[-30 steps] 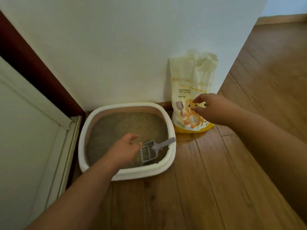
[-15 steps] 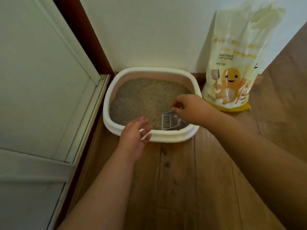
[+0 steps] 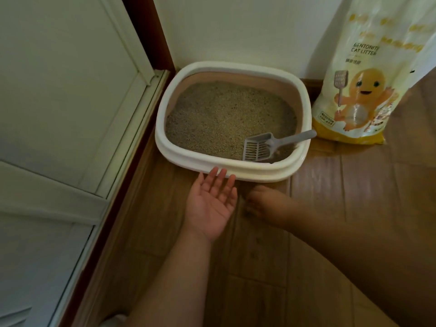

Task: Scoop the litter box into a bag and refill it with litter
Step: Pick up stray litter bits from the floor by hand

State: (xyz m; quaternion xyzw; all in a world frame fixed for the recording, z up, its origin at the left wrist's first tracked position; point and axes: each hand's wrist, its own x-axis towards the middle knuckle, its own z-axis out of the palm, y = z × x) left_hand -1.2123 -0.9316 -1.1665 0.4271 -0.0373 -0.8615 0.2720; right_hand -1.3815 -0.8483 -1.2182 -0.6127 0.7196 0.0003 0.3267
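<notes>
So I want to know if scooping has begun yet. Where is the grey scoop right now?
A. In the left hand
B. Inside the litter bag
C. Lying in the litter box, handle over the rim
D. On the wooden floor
C: the grey scoop lies in the litter box, its handle resting over the rim nearest the litter bag, and neither hand touches it.

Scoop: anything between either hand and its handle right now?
Nothing visible. The scoop lies in the litter box, its handle resting over the right rim, uncovered. The left hand is palm up at the front wall; the right hand is low on the floor in front. Only the rim lies between.
</notes>
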